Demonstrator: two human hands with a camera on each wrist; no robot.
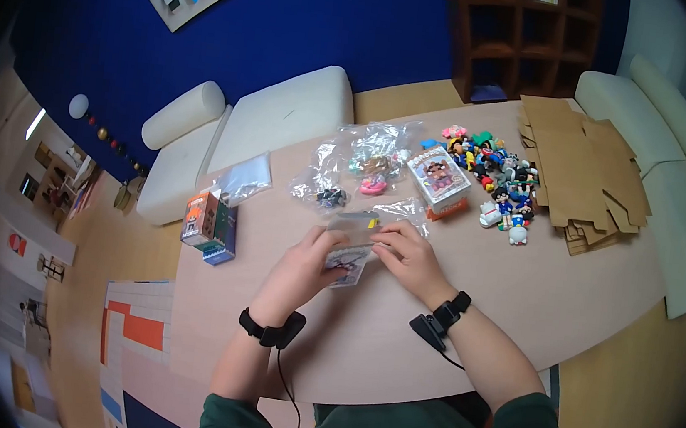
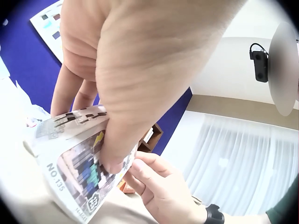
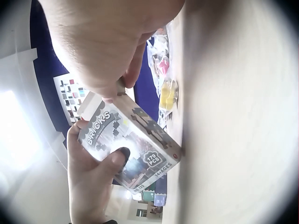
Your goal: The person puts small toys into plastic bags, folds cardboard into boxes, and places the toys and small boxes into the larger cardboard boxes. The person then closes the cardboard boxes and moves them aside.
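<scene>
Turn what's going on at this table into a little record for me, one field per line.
Left hand: grips a brick box
Right hand: pinches at the box's flap end
Box label: BRICKS, 179 PCS, NO.135
Beyond the hands: clear plastic bags, pink item, picture box
Far right: toy figures, brown cardboard
Left side: small boxes
Surface: pale table

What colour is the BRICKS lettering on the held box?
The lettering is white on grey; the right wrist view shows this box best.
</scene>
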